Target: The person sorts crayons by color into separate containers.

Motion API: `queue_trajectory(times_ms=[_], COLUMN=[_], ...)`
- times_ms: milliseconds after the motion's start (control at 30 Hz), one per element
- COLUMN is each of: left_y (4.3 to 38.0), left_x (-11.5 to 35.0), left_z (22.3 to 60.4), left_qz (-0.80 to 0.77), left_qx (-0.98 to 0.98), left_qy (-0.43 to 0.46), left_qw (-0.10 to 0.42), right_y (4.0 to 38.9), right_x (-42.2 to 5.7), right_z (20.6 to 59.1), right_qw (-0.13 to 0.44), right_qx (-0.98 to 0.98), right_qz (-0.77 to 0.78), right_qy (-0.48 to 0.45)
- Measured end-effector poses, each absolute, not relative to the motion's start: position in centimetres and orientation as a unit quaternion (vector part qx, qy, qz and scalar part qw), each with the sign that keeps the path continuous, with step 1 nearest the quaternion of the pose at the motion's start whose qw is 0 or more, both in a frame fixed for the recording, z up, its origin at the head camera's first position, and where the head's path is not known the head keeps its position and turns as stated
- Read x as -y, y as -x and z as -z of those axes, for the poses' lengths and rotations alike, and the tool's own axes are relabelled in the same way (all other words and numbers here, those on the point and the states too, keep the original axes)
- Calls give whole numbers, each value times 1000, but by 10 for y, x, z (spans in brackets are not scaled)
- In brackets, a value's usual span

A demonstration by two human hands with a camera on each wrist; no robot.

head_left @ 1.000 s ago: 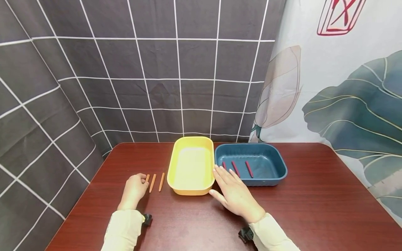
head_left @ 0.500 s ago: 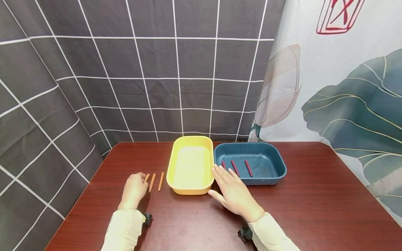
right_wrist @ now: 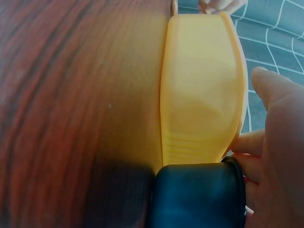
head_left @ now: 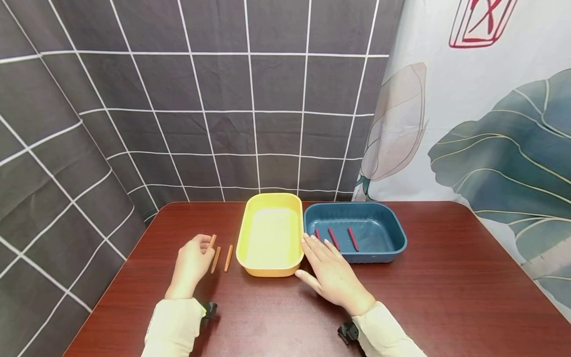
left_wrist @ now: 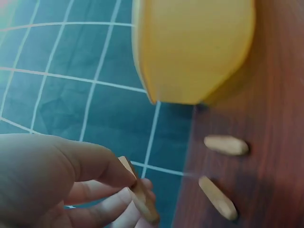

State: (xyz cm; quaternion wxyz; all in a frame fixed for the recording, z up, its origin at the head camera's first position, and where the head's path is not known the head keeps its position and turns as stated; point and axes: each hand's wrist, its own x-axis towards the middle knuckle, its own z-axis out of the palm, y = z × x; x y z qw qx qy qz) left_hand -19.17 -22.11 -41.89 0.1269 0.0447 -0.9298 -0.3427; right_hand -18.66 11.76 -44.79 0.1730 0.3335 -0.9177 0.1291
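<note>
In the head view my left hand (head_left: 191, 263) pinches a short orange-brown stick (head_left: 212, 241) just above the table. The left wrist view shows this faceted stick (left_wrist: 144, 204) between thumb and fingers. Two similar sticks lie on the table to the hand's right, a nearer one (head_left: 216, 260) and another (head_left: 229, 258) beside the yellow bin (head_left: 269, 272). My right hand (head_left: 336, 280) has its fingers straight, fingertips resting where the yellow bin meets the blue bin (head_left: 379, 258). Inside the blue bin lie three red sticks (head_left: 333, 239), partly hidden by the rim and hand.
Both bins stand side by side at the back of the reddish-brown table (head_left: 446, 287). A dark grid-patterned cloth (head_left: 223, 99) hangs behind, with a leaf-print curtain (head_left: 504, 148) at the right.
My left hand has picked up the leftmost orange-brown stick and raised it slightly from the table. The right hand and both bins keep their places.
</note>
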Motion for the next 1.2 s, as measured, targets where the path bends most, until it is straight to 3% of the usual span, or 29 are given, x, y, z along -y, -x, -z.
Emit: queue_trajectory(times_ms=[167,533,933,1200], left_y=[194,194,206,223], left_x=[219,206,178,152], left_z=[414,407,406,410], left_qz=[396,599,622,592], left_qx=[910,799,783,806], left_qy=[-40,-48,-18,4], left_qw=[115,15,-8,4], right_y=[187,187,184,185], right_x=[-118,-118,-116,-117], right_z=[448,445,447,446], right_qw=[177,153,142,154], right_qx=[915,920,924,922], right_qz=[-134,-143,-146,-140], right_qy=[-338,-331,-325,-327])
